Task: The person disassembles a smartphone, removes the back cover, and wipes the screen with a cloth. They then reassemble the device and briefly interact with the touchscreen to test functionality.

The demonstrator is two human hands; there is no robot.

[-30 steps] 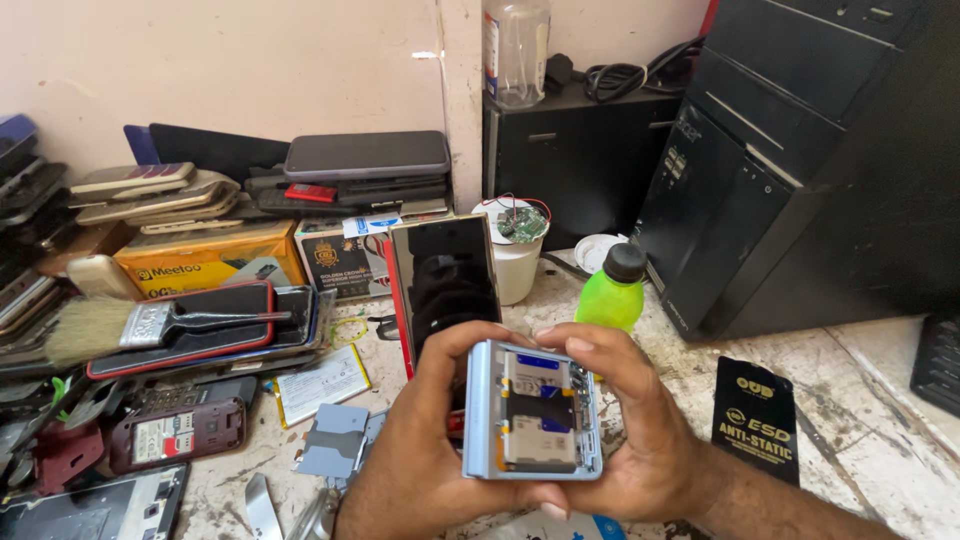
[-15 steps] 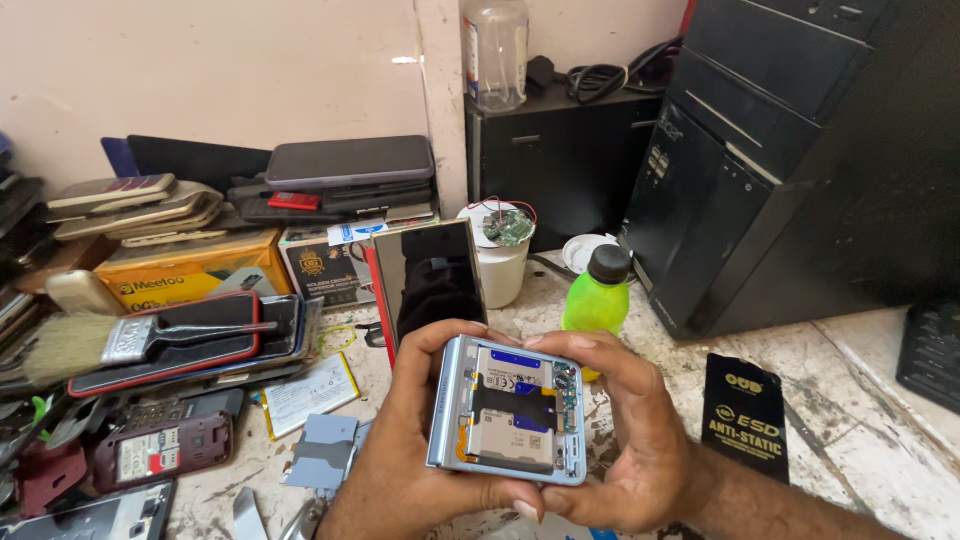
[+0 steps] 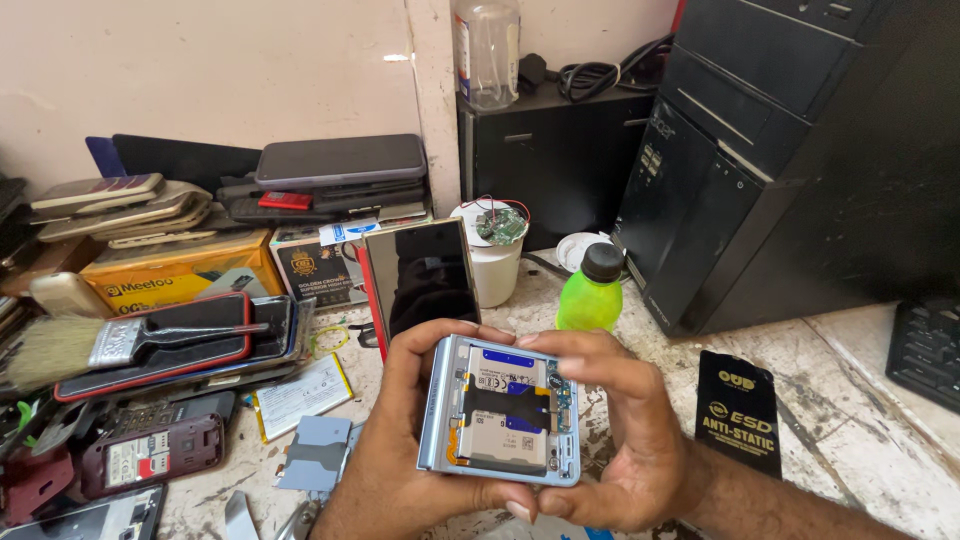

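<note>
We hold the opened phone [image 3: 503, 412] between both hands, back cover off, its battery and blue-edged boards facing up. Our left hand [image 3: 400, 450] cups the left edge and bottom corner; our right hand [image 3: 620, 440] wraps the right edge, its fingers [image 3: 575, 352] curled over the top right corner. To do this well, we judge it best to grip only the pale blue frame, keep fingertips off the flat cables, and hold it level.

Just right of the right hand lies a black anti-static pouch [image 3: 739, 408] with yellow lettering. Beyond the hands stand a green bottle [image 3: 592, 293] and a white cup [image 3: 497, 262]. Far left, beyond the left hand, sits a yellow box [image 3: 180, 270], with a small dark crested carton [image 3: 310, 265] beside it.
</note>
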